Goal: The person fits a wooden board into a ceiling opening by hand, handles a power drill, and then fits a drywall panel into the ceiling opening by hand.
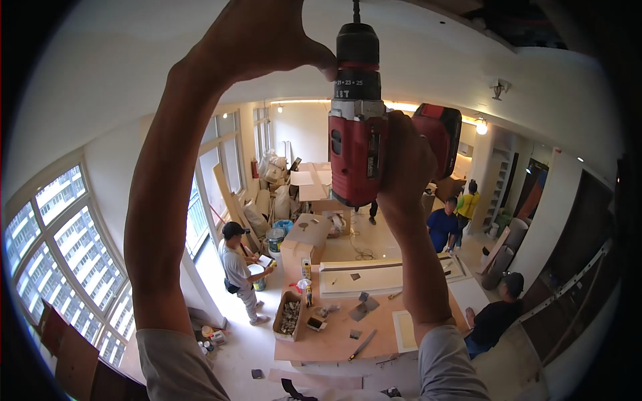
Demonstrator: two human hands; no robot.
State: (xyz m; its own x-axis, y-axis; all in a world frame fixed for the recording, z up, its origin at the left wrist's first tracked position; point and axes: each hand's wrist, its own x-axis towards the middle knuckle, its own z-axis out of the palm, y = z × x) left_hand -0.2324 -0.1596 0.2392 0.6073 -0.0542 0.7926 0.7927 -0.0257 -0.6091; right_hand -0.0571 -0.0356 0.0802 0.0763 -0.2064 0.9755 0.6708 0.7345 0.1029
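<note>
Overhead, a red and black cordless drill point(354, 150) points up toward the white ceiling point(455, 53), its bit point(356, 11) running out of the top of the view. My right hand point(406, 164) is closed around the drill's handle, below the red and black battery point(440, 130) at the right. My left hand point(264, 40) is raised beside the drill, thumb stretched out. The thumb tip lies at the drill's collar; I cannot tell how firmly it touches. The other fingers of that hand are cut off by the top edge.
Below is a wooden work table point(314, 349) with a box of small parts point(289, 315) and a hand saw point(362, 345). Several people are around, one in a cap point(235, 267) at the left. A sprinkler-like fitting point(499, 88) hangs from the ceiling. A ladder point(562, 291) stands right.
</note>
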